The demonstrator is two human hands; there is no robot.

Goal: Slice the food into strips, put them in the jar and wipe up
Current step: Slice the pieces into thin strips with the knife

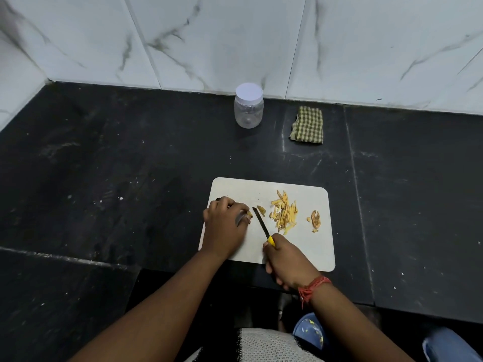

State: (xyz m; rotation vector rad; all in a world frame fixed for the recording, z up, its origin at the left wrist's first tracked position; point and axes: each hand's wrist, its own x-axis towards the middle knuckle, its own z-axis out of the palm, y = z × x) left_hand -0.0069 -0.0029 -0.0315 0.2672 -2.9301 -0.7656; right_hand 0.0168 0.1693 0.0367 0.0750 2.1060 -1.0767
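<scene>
Slicing step underway, by my read: left hand (224,223) pinches a small leftover food piece (249,215) on the white cutting board (311,252), right hand (285,262) wrapped around the yellow-handled knife (262,226), blade tilted just beside that piece. A cut strips pile (284,213) and peel scrap (315,219) lie mid-board to the right, so next likely means a few careful cuts close to fingertips, then uncapping the lidded clear jar (248,107). Black stone table (130,165), marble-look tiled wall (235,35) behind, folded checked cloth (308,125) near the jar, well apart from the board.
</scene>
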